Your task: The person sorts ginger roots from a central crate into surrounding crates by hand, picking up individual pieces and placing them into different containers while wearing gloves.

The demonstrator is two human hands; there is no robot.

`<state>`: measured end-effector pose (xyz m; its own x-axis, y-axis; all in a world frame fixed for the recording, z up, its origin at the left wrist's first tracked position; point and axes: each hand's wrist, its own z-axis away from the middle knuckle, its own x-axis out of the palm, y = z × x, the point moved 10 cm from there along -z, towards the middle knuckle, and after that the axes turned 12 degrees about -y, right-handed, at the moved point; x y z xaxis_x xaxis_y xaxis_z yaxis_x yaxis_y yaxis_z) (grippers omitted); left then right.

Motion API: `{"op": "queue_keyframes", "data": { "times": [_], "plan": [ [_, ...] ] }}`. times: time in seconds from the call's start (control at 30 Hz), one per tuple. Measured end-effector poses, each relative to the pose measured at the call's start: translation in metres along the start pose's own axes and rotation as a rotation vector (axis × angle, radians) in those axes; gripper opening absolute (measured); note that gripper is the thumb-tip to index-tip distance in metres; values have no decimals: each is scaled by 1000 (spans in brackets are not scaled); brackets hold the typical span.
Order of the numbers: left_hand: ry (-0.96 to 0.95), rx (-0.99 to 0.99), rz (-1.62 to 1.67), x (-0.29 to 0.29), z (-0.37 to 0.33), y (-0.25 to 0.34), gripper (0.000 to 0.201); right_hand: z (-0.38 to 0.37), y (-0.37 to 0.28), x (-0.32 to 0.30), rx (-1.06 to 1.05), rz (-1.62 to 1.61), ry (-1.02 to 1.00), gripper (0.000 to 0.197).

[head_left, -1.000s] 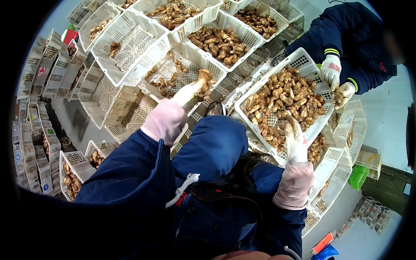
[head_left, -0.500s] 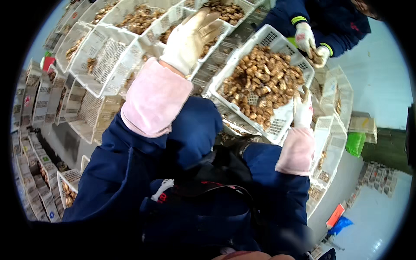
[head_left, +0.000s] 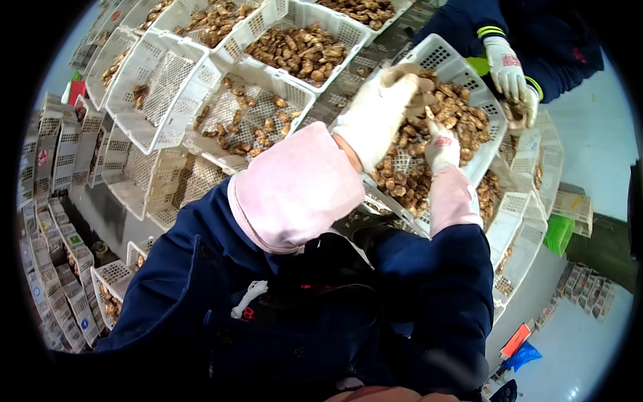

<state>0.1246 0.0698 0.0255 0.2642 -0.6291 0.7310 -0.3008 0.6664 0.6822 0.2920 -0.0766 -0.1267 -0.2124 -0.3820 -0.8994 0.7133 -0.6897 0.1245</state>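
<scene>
Brown mushrooms with pale stems (head_left: 462, 120) heap up in a white perforated crate (head_left: 487, 155) in front of me. My left hand (head_left: 387, 100), in a soiled white glove, is over the crate's far left part. Its fingers are curled and what is in them, if anything, is hidden. My right hand (head_left: 443, 146), also gloved, is in the same crate. Its fingertips are drawn together near the left fingers, and any small thing between them cannot be made out. Pink cuffs cover both wrists.
Left of my crate, one crate holds many mushrooms (head_left: 301, 50) and a nearer crate (head_left: 224, 137) holds scattered ones. At the far right a co-worker's gloved hands (head_left: 512, 84) are close to my crate. More crates (head_left: 522, 228) stand along my right side.
My left hand has swung right from above the left crates into the mushroom crate, its fingers curling. My right hand has left the crate's right edge and moved in over the mushrooms.
</scene>
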Motion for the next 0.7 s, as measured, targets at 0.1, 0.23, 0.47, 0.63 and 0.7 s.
{"op": "queue_keyframes", "data": {
  "times": [0.1,0.23,0.47,0.63,0.7],
  "plan": [
    [-43,-62,17,6,4,-11,32,-23,-20,-3,-7,41,-45,48],
    [-136,-211,48,26,-1,-36,35,-81,38,66,32,-596,113,36],
    [-61,-108,-139,6,-5,-21,33,21,-37,-30,28,-15,34,45],
    [-79,-9,-468,7,-17,-10,44,56,34,-54,-50,-1003,253,48],
    [-101,-178,-269,1,-4,-30,50,105,8,-97,-38,-1317,382,48]
  ]
}}
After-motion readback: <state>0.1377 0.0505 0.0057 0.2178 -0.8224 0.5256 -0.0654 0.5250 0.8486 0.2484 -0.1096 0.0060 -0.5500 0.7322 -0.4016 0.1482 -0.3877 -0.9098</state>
